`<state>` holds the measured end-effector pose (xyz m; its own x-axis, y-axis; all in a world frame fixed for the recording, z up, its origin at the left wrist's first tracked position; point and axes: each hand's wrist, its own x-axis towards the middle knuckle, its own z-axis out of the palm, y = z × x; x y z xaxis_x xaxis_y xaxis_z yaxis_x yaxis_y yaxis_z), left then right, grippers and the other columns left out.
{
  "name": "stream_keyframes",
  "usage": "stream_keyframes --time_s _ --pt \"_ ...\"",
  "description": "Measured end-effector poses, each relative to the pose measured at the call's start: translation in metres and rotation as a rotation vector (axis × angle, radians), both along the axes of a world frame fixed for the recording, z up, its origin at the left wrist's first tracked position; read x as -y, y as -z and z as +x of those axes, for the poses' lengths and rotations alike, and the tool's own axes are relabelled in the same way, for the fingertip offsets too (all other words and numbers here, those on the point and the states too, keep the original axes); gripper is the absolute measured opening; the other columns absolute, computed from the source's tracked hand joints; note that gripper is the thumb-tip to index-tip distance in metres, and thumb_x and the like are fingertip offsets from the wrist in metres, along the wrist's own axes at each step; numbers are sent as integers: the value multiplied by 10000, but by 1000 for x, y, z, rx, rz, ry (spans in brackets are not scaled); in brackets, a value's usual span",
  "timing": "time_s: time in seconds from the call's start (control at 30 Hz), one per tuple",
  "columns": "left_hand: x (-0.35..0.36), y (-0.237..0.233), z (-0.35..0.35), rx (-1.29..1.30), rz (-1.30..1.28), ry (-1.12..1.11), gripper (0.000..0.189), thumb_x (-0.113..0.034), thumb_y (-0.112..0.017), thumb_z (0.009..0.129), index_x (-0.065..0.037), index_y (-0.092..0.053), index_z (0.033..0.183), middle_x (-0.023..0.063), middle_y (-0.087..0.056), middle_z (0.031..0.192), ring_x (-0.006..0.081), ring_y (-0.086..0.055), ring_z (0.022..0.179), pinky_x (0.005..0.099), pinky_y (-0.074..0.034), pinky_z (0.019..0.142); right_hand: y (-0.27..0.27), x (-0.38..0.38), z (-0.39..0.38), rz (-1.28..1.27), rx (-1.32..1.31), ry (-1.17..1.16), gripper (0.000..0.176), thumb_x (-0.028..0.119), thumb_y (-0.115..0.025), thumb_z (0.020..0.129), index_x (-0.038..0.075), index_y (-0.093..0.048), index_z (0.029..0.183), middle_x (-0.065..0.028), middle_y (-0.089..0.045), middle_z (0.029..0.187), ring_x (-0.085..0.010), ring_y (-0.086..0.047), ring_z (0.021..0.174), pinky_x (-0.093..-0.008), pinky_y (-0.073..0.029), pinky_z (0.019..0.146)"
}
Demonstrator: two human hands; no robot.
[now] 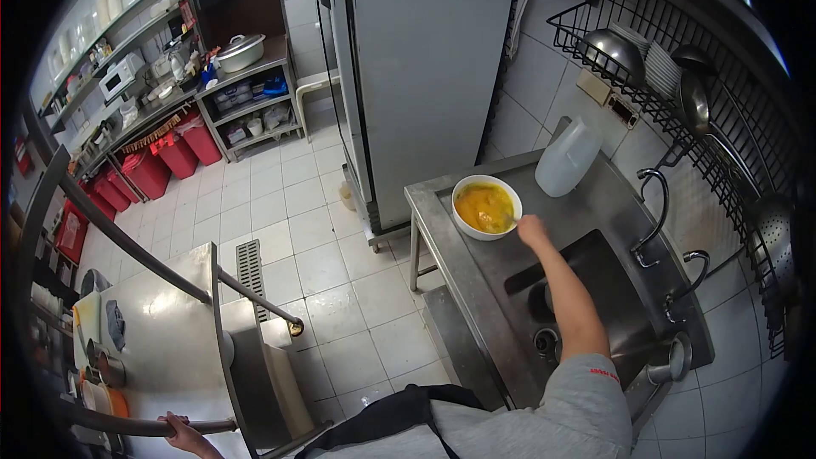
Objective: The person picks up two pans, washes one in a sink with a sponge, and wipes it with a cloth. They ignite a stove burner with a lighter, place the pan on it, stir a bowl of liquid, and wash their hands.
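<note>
My right hand [531, 229] is closed at the right rim of a white bowl [467, 227]. From it a thin utensil reaches into the bowl; too little of it shows to tell its kind. Inside the bowl is a yellow-orange liquid [480, 204] that looks like beaten egg, with paler patches. The bowl stands on the steel sink counter [433, 195]. Far to the left, my left hand [180, 435] is wrapped round a horizontal metal rail [136, 427] beside a steel worktable [161, 348].
Behind the bowl stands a translucent plastic jug [568, 157]. A sink basin [608, 289] with two curved taps [659, 204] lies to the right. Overhead, a wire rack [646, 25] holds bowls and plates. A tall grey fridge [425, 76] rises beyond the counter. Red bins [174, 155] line the far wall.
</note>
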<state>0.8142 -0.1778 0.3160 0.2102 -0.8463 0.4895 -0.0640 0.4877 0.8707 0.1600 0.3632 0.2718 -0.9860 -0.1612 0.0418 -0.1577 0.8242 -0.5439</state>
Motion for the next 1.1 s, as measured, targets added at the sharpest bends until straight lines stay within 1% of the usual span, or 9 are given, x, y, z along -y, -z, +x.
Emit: stream_keyframes --time_s 0.23,0.33,0.43,0.57,0.67,0.8,0.9,1.0,1.1 --pt "-5 -2 -5 9 11 -14 151 -75 -496 843 -66 -412 718 -7 -330 512 72 -331 471 224 -332 479 -8 5 2 451 -178 -104 242 226 -482 794 22 -611 793 -172 -602 719 -316 -595 710 -414 -460 638" --pt "-3 -3 -4 33 1 -25 154 -79 -494 846 -66 -410 717 -7 -331 515 72 -333 474 225 -331 480 -38 20 24 -120 352 13 246 230 -472 808 19 -593 766 -146 -577 619 -284 -576 571 -406 -444 509" --pt "-10 -6 -6 56 17 -24 160 -83 -495 847 -65 -407 714 -8 -328 522 73 -333 477 226 -330 481 23 -10 -25 139 -347 -5 221 227 -476 817 63 -564 700 -30 -389 427 -142 -385 351 -305 -285 328" --pt "-5 -3 -5 41 9 -22 164 -87 -499 848 -65 -405 714 -9 -326 534 72 -332 485 226 -325 480 -48 18 22 -77 417 113 252 226 -497 782 15 -616 714 -159 -590 667 -270 -583 621 -386 -452 576" --pt "-6 -2 -3 28 17 -1 166 -84 -499 848 -64 -406 712 -14 -330 547 71 -334 491 227 -322 478 19 -20 -28 326 -305 -65 241 224 -474 797 26 -589 720 -130 -535 533 -245 -514 461 -376 -400 435" --pt "0 5 -4 -16 -2 -51 207 -93 -501 840 -72 -375 678 -23 -328 548 60 -327 488 212 -293 455 -40 6 11 -223 521 112 237 193 -493 746 -20 -592 718 -194 -587 666 -313 -550 603 -397 -428 562" --pt "27 45 22 -23 -56 -19 137 -99 -523 804 -84 -434 702 -41 -377 574 56 -336 500 212 -301 440 61 -43 -66 159 -226 -242 321 270 -504 801 17 -559 611 -96 -527 545 -193 -510 494 -356 -340 436" --pt "45 97 36 -35 25 -59 328 35 -473 707 -51 -432 1020 29 -480 901 137 -482 846 261 -444 723 -30 3 -1 146 292 -186 509 480 -492 783 -14 -602 728 -150 -576 608 -238 -551 529 -381 -390 475" --pt "7 37 -12 5 -60 -195 140 -70 -580 741 -69 -447 697 -12 -424 604 106 -395 579 272 -336 523 -39 12 -18 338 -127 -343 441 410 -509 775 -9 -608 869 -151 -592 725 -266 -554 617 -416 -420 561"
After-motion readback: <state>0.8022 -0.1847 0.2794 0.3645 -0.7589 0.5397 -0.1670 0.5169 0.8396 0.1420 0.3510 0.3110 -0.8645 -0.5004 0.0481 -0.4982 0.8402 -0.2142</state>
